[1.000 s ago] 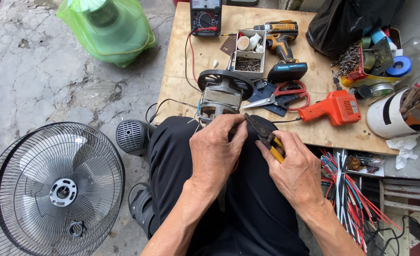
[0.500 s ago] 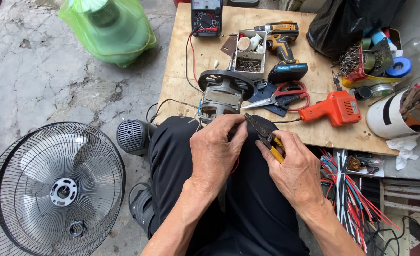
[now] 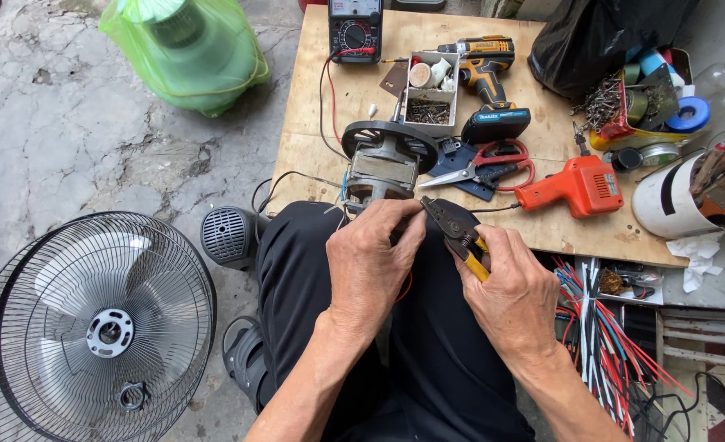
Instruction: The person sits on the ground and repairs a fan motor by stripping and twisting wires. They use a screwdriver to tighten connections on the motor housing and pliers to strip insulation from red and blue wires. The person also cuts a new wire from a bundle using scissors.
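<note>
My left hand [image 3: 372,260] pinches thin wires coming off a fan motor [image 3: 385,166] that stands at the near edge of a wooden board [image 3: 313,98]. My right hand [image 3: 516,286] grips a black wire stripper with yellow handles [image 3: 457,233]; its jaws point at the wire between my left fingers. Both hands hover over my lap in black trousers, close together, just in front of the motor.
On the board lie a multimeter [image 3: 355,28], a box of screws [image 3: 429,92], a cordless drill [image 3: 492,82], red-handled scissors [image 3: 493,164], an orange soldering gun [image 3: 575,185], tape rolls and a white container [image 3: 665,200]. A fan cage [image 3: 92,327] lies lower left; a green bag [image 3: 186,49] sits above.
</note>
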